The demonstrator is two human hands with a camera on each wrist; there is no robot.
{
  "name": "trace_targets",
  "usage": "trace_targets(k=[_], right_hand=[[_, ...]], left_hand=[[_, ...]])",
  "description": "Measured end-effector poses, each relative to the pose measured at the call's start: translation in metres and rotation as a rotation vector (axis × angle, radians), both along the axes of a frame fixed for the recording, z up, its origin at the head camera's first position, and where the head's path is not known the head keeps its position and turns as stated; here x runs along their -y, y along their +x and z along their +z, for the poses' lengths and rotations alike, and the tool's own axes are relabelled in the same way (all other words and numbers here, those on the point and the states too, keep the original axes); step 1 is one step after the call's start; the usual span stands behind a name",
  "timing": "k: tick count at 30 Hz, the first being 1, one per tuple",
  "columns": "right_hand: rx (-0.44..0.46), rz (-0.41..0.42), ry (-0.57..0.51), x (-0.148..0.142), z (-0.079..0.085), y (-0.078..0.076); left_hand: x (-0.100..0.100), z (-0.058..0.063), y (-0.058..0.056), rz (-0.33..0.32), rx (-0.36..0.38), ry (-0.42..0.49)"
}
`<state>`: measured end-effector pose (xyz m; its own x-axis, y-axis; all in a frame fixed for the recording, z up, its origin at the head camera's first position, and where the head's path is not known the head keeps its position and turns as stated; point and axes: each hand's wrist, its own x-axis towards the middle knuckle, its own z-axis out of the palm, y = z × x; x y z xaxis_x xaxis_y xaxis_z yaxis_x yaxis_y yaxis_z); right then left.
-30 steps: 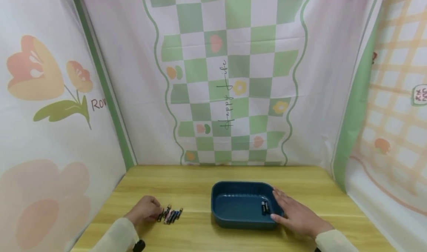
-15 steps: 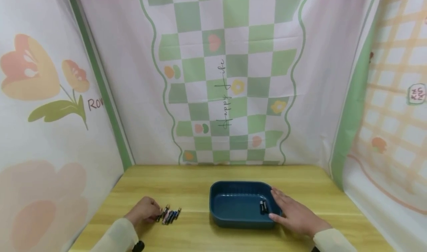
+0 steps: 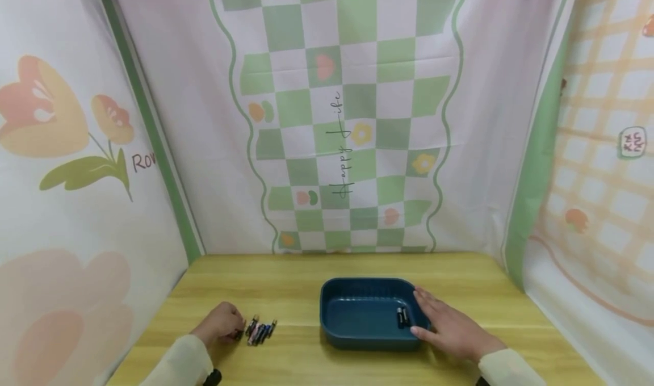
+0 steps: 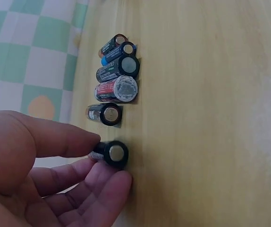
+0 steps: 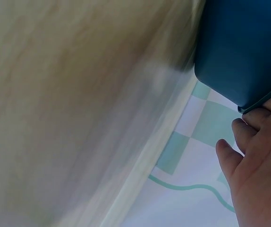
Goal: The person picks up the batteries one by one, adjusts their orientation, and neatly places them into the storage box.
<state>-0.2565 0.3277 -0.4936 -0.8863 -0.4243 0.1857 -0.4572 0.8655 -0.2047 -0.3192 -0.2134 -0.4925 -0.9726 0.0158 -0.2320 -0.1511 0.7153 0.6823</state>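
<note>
My left hand (image 3: 222, 322) pinches a black battery (image 4: 116, 153) between thumb and fingers, low over the table at the left. Beside it lie several more batteries (image 3: 261, 331) in a rough row; one has a red and white wrapper (image 4: 116, 89), another is black with a clear-printed side (image 4: 106, 114). A dark blue rectangular dish (image 3: 357, 342) stands right of them. Two black batteries (image 3: 403, 318) lie inside it near its right end. My right hand (image 3: 455, 332) rests on the dish's right rim, fingers stretched along the side and thumb at the front corner.
The wooden table (image 3: 286, 284) carries everything. Behind it hangs a white cloth with a green checked pattern (image 3: 352, 147), and printed cloths (image 3: 76, 215) close off both sides.
The left hand has drawn one battery slightly left, apart from the others. The right hand keeps its place on the dish. The head view has shifted a little.
</note>
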Motion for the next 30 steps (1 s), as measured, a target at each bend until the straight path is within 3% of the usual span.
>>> trace_targets(k=[10, 22, 30], right_hand=[[0.017, -0.006, -0.007, -0.0028, -0.0018, -0.0001], [0.025, -0.006, -0.007, -0.0017, -0.0043, -0.0027], [0.019, -0.009, -0.009, -0.0032, -0.0051, -0.0030]], left_hand=[[-0.0001, 0.0031, 0.0008, -0.021, -0.031, -0.018], [0.0078, 0.0036, 0.0024, -0.048, -0.029, 0.060], [0.0089, 0.0003, 0.0014, -0.015, -0.024, 0.141]])
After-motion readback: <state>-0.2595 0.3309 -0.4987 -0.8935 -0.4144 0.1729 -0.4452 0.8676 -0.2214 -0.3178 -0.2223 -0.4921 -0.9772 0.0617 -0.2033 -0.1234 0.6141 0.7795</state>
